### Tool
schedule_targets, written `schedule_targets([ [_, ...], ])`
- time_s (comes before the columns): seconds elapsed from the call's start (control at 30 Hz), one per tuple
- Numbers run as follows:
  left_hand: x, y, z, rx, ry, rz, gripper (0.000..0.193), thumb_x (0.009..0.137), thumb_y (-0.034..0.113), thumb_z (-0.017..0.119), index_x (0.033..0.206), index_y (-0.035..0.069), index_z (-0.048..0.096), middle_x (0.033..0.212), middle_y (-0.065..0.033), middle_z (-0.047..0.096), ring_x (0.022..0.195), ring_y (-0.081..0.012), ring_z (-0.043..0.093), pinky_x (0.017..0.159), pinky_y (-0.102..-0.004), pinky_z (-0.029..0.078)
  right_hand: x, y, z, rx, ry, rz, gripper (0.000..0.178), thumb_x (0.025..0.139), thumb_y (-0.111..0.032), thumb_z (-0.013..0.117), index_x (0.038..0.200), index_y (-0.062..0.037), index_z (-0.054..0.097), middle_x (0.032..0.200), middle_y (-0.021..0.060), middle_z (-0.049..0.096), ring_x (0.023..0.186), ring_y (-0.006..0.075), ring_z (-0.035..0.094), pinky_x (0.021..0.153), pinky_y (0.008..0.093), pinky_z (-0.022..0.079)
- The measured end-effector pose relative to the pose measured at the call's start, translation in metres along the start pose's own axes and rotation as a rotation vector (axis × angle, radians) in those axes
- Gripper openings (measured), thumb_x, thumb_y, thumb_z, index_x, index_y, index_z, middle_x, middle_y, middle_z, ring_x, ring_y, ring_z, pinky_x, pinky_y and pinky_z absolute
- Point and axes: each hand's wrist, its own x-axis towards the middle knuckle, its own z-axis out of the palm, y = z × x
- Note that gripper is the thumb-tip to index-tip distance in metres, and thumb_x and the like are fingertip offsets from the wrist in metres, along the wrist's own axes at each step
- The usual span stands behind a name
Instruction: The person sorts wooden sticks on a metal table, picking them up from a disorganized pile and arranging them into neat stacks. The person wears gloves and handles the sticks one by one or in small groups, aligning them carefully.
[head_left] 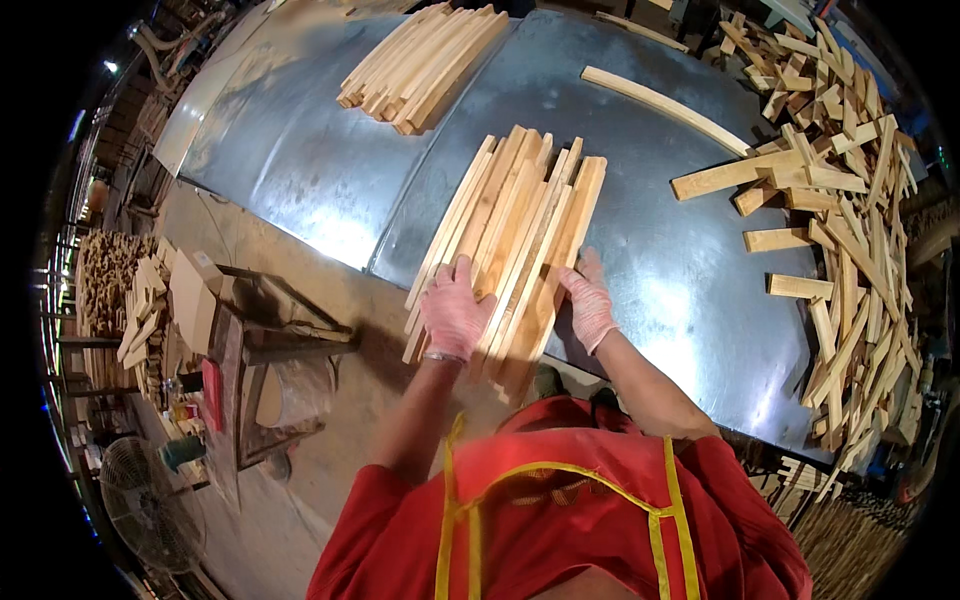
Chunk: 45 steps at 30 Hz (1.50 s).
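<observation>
Lying beneath the left grip (455,312), beside the right grip (588,298): wooden strips (512,225).

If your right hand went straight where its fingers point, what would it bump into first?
Probably the stack beside it: the right hand points forward and slightly left, toward that stack's right side. They look very close, maybe touching, but depth is hard to tell.

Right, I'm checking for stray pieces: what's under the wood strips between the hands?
The metal tabletop shows around the wood strips, whose near ends overhang its edge. Anything directly beneath them is hidden.
</observation>
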Motion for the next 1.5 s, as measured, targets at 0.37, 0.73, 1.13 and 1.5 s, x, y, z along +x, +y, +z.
schedule_targets([
  [0.37,0.004,0.021,0.01,-0.103,-0.238,-0.068,0.095,0.091,0.025,0.074,0.168,0.014,0.02,0.153,-0.0224,0.053,0.119,-0.0394,0.067,0.098,-0.0514,0.056,0.034,-0.022,-0.035,-0.787,-0.244,0.018,0.065,0.091,-0.028,0.073,0.147,-0.0017,0.055,0.122,0.0186,0.071,0.116,0.0312,0.066,0.105,0.0378,0.049],
  [0.73,-0.038,0.159,0.114,-0.134,0.087,0.595,0.084,0.08,0.041,0.08,0.15,0.005,0.048,0.151,-0.0212,0.049,0.141,-0.0443,0.045,0.112,-0.0572,0.04,0.093,-0.231,-0.322,0.114,0.272,-0.265,0.039,0.093,-0.023,0.079,0.121,-0.0066,0.057,0.085,0.0005,0.059,0.071,0.0114,0.053,0.064,0.0275,0.046],
  [1.13,-0.036,0.188,0.126,0.09,0.088,0.454,0.069,0.079,0.043,0.068,0.14,0.014,0.053,0.143,-0.0123,0.051,0.138,-0.0379,0.046,0.106,-0.054,0.041,0.251,-0.306,-0.39,0.524,0.237,-0.337,0.053,0.097,-0.047,0.072,0.141,-0.0207,0.06,0.127,0.0008,0.069,0.122,0.0248,0.062,0.107,0.0482,0.048],
  [1.5,-0.051,0.181,0.121,0.055,0.004,0.392,0.068,0.086,0.047,0.07,0.142,0.014,0.053,0.15,-0.0119,0.05,0.142,-0.037,0.044,0.107,-0.0552,0.041,0.221,-0.256,-0.377,0.374,-0.043,-0.363,0.042,0.099,-0.032,0.074,0.135,-0.0133,0.062,0.12,0.0023,0.072,0.105,0.0221,0.069,0.079,0.0375,0.058],
])
